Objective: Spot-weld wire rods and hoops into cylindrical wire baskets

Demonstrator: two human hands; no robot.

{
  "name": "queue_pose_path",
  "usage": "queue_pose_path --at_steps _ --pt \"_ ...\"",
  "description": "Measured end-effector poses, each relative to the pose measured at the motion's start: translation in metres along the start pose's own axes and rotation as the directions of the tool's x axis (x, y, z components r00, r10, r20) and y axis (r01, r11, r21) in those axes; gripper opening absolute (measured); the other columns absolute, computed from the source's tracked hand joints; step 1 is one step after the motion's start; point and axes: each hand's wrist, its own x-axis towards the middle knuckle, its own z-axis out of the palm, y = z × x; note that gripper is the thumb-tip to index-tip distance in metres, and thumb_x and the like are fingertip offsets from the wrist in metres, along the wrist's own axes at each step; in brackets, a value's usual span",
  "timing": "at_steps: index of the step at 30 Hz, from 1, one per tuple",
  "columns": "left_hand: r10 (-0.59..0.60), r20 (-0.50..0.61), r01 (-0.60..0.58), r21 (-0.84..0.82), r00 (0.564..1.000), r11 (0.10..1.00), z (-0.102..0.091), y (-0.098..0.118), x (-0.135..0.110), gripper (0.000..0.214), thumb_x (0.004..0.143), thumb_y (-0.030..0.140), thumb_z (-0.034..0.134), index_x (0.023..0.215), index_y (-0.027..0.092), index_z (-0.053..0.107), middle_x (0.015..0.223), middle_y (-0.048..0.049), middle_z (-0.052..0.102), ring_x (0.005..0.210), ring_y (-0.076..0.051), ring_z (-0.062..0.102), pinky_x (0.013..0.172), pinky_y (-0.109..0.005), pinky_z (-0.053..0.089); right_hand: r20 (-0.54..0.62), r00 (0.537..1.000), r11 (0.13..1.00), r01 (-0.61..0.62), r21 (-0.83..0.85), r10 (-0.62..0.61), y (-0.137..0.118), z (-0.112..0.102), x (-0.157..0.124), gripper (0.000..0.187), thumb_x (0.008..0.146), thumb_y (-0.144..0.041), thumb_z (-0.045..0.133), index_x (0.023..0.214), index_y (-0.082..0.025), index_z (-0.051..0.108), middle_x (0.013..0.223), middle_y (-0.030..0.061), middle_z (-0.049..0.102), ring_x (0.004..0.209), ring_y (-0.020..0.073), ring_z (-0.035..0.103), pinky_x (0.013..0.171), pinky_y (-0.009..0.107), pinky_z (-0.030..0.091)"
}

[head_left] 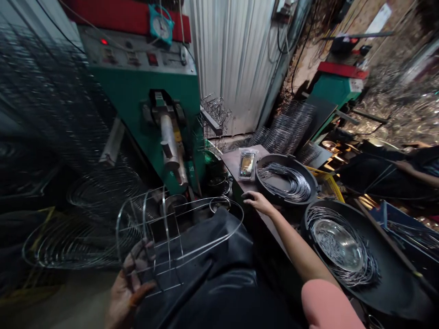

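Wire frame [163, 228] held up in your left hand [128, 285]

You hold the bent wire frame over your lap, in front of your dark apron [212, 274], with its long oval loop reaching toward the green machine [126, 103]. Your left fingers [140, 290] are spread apart and curled against the lower wires, and the frame sits in that open grip. Your right hand [257, 202] lies at the edge of the metal-topped bench [233, 160], fingers together, just beside the round black tub [257, 173] and not gripping anything. A pink sleeve [325, 306] covers your upper right arm.

That tub holds a curved bundle of steel wires [284, 183]. Lower right, a wider black pan [394, 283] holds a steel bowl [338, 244] ringed with more wire. A phone in a clear plastic bag [247, 164] lies on the bench behind your right hand. Blurred round wire grilles [82, 237] sit to the left of your frame, and stacked wire grilles [288, 128] lean beyond the tub, against the corrugated metal wall [229, 59]. A co-worker's forearm [418, 171] shows at the right edge, well apart from your hands, near a second green machine [336, 89].
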Motion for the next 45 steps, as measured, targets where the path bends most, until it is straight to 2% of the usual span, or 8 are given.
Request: queue_pose_path --at_steps 5,10,19,25,31,35,38,45 --pt "-0.053 -0.033 0.046 -0.18 0.998 0.982 0.003 0.002 -0.003 0.063 0.042 0.054 0.075 0.097 0.027 0.06 0.12 -0.0073 0.056 0.114 -0.036 0.046 0.094 -0.045 0.04 -0.025 0.999 0.997 0.036 0.063 -0.034 0.001 0.023 -0.003 0.028 0.071 -0.032 0.059 0.095 -0.016 0.062 0.086 0.002 0.065 0.079 0.0144 0.059 0.075 0.028 0.046" --pt "-0.041 -0.043 0.028 -0.261 0.998 0.965 0.0 0.001 -0.002 0.046 0.042 0.056 0.074 0.073 0.026 0.06 0.115 -0.0059 0.059 0.116 -0.036 0.044 0.09 -0.051 0.041 -0.055 0.995 0.992 0.09 0.087 -0.085 -0.006 0.034 0.009 0.029 0.073 -0.034 0.057 0.096 -0.017 0.062 0.088 0.0021 0.065 0.082 0.0149 0.059 0.079 0.029 0.045" --pt "-0.094 -0.002 0.088 -0.334 0.996 0.939 -0.013 -0.014 0.002 0.04 0.039 0.053 0.076 0.062 0.026 0.057 0.115 -0.0019 0.06 0.117 -0.036 0.043 0.088 -0.051 0.042 0.088 0.97 0.973 0.221 0.065 -0.227 -0.024 0.042 0.014 0.031 0.082 -0.037 0.051 0.1 -0.016 0.064 0.088 0.0037 0.065 0.082 0.0144 0.06 0.08 0.029 0.046" --pt "-0.212 -0.064 0.172 -0.388 0.975 0.905 -0.011 0.0 0.007 0.046 0.041 0.057 0.074 0.072 0.027 0.058 0.11 -0.0036 0.062 0.112 -0.034 0.048 0.084 -0.046 0.046 0.309 0.786 0.757 0.609 -0.237 -0.535 -0.062 0.035 0.012 0.026 0.084 -0.04 0.051 0.092 -0.02 0.068 0.093 0.0075 0.061 0.09 0.0159 0.057 0.08 0.028 0.046" --pt "-0.226 -0.069 0.181 -0.398 0.972 0.899 0.003 0.006 0.031 0.048 0.05 0.056 0.072 0.081 0.022 0.06 0.1 -0.0056 0.063 0.102 -0.025 0.054 0.072 -0.032 0.047 0.505 0.65 0.675 0.718 -0.167 -0.567 -0.116 0.058 0.017 0.027 0.088 -0.036 0.046 0.096 -0.019 0.065 0.085 0.005 0.063 0.079 0.0135 0.059 0.073 0.023 0.046" --pt "-0.265 -0.145 0.199 -0.357 0.953 0.913 0.025 0.007 0.049 0.054 0.048 0.055 0.074 0.088 0.021 0.059 0.094 -0.003 0.061 0.093 -0.02 0.055 0.064 -0.025 0.043 0.474 0.702 0.665 0.693 -0.28 -0.532 -0.121 0.095 0.031 0.019 0.086 -0.031 0.05 0.091 -0.019 0.065 0.082 0.0041 0.063 0.076 0.0134 0.059 0.07 0.022 0.045" --pt "-0.302 -0.171 0.228 -0.351 0.938 0.908 0.038 0.006 0.058 0.056 0.047 0.056 0.073 0.086 0.02 0.057 0.088 -0.001 0.059 0.089 -0.017 0.053 0.06 -0.022 0.038 0.325 0.775 0.708 0.629 -0.321 -0.542 -0.114 0.112 0.042 0.015 0.085 -0.028 0.053 0.087 -0.019 0.065 0.081 0.0034 0.063 0.074 0.0128 0.059 0.068 0.021 0.044" --pt "-0.279 -0.146 0.228 -0.292 0.949 0.929 0.054 -0.006 0.076 0.048 0.051 0.054 0.072 0.083 0.021 0.056 0.08 0.0013 0.055 0.079 -0.015 0.05 0.059 -0.023 0.034 0.154 0.823 0.782 0.568 -0.257 -0.547 -0.095 0.118 0.065 0.011 0.083 -0.025 0.056 0.082 -0.019 0.064 0.079 0.0029 0.064 0.075 0.0136 0.059 0.071 0.023 0.044"
